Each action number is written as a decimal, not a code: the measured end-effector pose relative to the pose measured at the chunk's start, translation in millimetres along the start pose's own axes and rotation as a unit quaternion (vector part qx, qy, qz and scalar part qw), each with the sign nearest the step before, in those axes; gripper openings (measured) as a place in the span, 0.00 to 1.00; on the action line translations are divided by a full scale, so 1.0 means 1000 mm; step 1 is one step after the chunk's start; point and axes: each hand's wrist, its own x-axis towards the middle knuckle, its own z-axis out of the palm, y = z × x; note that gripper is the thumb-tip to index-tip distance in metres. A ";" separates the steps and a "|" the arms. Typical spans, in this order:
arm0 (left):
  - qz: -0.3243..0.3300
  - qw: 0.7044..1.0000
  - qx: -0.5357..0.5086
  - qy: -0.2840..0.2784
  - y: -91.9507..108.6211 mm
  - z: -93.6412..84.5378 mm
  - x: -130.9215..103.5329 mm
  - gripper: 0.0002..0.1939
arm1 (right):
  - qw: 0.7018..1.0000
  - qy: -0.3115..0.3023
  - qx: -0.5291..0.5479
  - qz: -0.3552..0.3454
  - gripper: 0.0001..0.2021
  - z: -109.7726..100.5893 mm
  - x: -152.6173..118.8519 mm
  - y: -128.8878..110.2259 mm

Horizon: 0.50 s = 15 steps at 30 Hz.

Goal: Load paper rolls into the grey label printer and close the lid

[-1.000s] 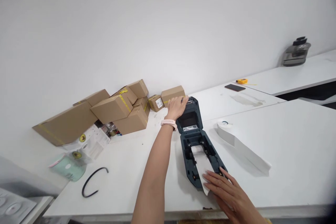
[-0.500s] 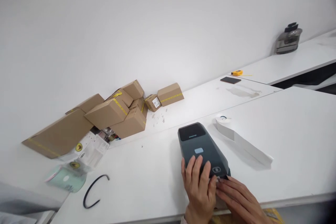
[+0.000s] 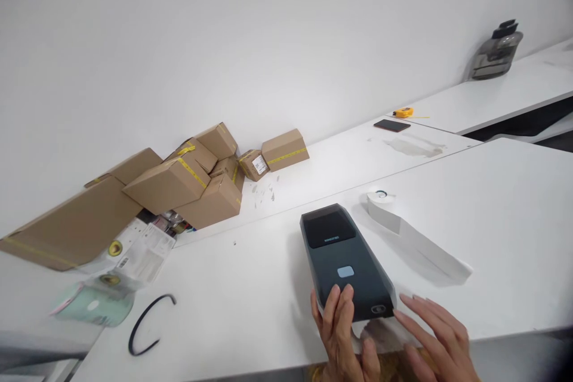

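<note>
A dark teal printed box (image 3: 353, 259) with a black panel and a pale blue square on its top lies near the front edge of the white table. My left hand (image 3: 342, 337) grips its near left corner, with fingertips on the top face and the thumb low at the near end. There a white flap (image 3: 359, 328) sticks out under the box's edge. By the near right corner is my right hand (image 3: 436, 334), open with its fingers spread; its fingertips come close to the corner, and I cannot tell whether they touch.
A partly unrolled white strip (image 3: 416, 242) lies right of the box. Cardboard boxes (image 3: 174, 182) are piled at the back left, near a mint-green pouch (image 3: 92, 304) and a curved black band (image 3: 138, 328). Farther back are a phone (image 3: 392, 125), a yellow tape measure (image 3: 403, 113) and a bottle (image 3: 496, 54).
My right hand has drawn away from the box's near end to the right and its fingers have spread. My left hand has shifted lower on the box. The view has moved slightly.
</note>
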 end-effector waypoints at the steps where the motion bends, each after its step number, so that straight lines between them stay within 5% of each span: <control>1: -0.008 1.000 -0.002 0.011 0.002 0.002 0.000 0.26 | 1.000 -0.010 0.004 0.003 0.32 0.003 0.009 0.001; 7: -0.041 0.996 -0.016 0.083 0.007 0.017 -0.003 0.20 | 0.996 -0.063 0.065 -0.008 0.25 0.025 0.048 0.009; 15: -0.123 0.981 -0.025 0.145 0.009 0.041 -0.020 0.15 | 0.995 -0.004 0.099 -0.026 0.23 0.039 0.041 0.021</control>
